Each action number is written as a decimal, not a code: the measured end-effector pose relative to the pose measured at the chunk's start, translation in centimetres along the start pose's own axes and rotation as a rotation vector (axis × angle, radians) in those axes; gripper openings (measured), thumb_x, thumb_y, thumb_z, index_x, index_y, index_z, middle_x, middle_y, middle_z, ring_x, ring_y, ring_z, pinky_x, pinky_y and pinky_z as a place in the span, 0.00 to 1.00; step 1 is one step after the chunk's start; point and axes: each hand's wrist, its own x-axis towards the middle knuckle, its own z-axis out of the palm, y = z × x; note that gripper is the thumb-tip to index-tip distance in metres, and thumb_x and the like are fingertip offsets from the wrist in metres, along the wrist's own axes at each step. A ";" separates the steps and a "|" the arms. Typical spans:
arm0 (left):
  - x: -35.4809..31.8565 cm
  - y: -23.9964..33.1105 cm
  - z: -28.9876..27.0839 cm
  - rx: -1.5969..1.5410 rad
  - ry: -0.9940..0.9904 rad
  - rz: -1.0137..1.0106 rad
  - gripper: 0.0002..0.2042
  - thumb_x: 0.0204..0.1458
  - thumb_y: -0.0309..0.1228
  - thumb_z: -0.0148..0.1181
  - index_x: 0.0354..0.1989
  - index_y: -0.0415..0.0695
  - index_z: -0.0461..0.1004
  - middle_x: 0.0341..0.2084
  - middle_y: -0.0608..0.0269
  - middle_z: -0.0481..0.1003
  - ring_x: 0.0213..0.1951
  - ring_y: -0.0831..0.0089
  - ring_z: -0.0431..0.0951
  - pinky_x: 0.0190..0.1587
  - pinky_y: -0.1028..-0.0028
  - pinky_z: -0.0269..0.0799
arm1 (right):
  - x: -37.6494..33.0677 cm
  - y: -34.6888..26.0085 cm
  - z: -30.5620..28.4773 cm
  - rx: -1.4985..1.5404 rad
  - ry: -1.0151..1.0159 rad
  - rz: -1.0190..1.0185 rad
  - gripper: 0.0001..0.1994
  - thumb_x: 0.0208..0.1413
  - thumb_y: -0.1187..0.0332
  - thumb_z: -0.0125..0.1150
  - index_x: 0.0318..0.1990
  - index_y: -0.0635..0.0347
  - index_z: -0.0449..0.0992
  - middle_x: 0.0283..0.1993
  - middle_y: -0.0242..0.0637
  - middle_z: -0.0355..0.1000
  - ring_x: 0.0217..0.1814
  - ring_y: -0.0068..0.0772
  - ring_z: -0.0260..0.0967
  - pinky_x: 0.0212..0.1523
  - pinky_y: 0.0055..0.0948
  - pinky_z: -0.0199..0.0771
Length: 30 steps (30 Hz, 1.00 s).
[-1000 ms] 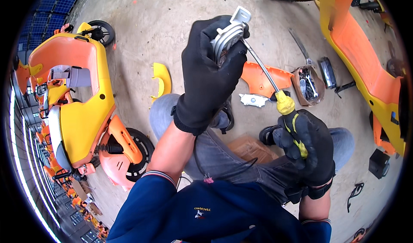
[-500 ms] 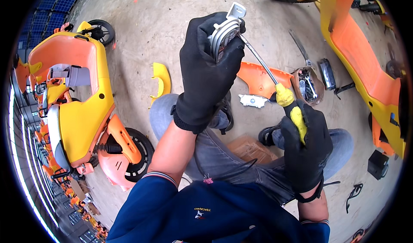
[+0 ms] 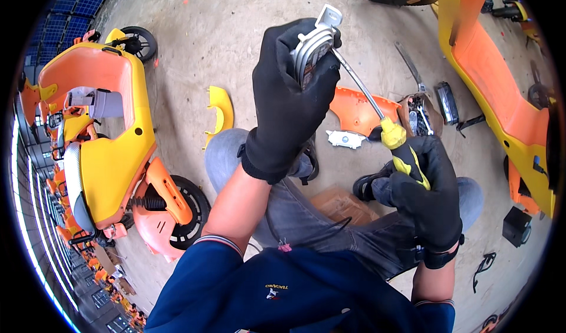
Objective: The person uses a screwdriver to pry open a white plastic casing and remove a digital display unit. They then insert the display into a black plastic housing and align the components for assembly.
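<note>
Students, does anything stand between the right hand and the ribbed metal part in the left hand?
Only the screwdriver, held in the right hand, spans the gap toward the metal part in the left hand; nothing visible blocks it. The orange panel lies below on the floor. Whether the screwdriver touches the part is unclear.

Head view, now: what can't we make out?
All in the head view:
Screwdriver tip: hidden by the grey metal part or the left hand; can't tell which.
Metal part's palm side: covered by the left hand.
Handle's lower end: hidden by the right hand.
Small tools by the orange panel: too small, jumbled.
Right-side vehicle: cut off by the picture's edge.
</note>
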 end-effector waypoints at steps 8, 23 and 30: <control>0.0 0.0 -0.3 0.065 -0.074 -0.011 0.19 0.53 0.15 0.61 0.54 0.36 0.68 0.46 0.50 0.80 0.47 0.69 0.82 0.49 0.72 0.78 | -0.6 1.6 1.1 -0.741 0.302 -0.599 0.19 0.56 0.70 0.71 0.52 0.67 0.75 0.42 0.49 0.76 0.39 0.44 0.77 0.40 0.35 0.77; 0.0 0.0 -0.2 -0.008 -0.057 0.047 0.17 0.52 0.19 0.63 0.51 0.38 0.74 0.42 0.58 0.79 0.40 0.73 0.82 0.46 0.73 0.76 | 0.5 -1.0 -0.9 0.336 -0.189 0.242 0.11 0.64 0.70 0.59 0.50 0.66 0.76 0.31 0.30 0.73 0.25 0.14 0.65 0.28 0.15 0.67; 0.2 0.3 -0.7 0.102 -0.083 -0.004 0.18 0.53 0.14 0.61 0.53 0.35 0.69 0.46 0.51 0.79 0.47 0.69 0.82 0.50 0.72 0.78 | -0.3 0.3 1.0 -0.317 0.147 -0.309 0.15 0.57 0.76 0.68 0.51 0.66 0.75 0.43 0.42 0.77 0.38 0.26 0.76 0.37 0.26 0.77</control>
